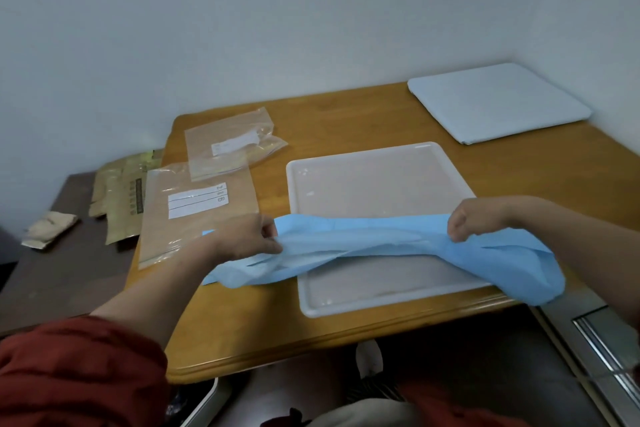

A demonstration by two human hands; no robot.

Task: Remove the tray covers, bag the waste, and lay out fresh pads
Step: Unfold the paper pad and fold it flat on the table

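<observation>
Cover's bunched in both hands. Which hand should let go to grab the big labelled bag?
Left. The left hand is right beside the big labelled bag, while the right hand holds the blue cover over the white tray's opposite edge, and its grip could likely hold it alone.

Wooden table in corner of white wall. Dark side table at left carries tan paper packets and small beige pouch.
</observation>
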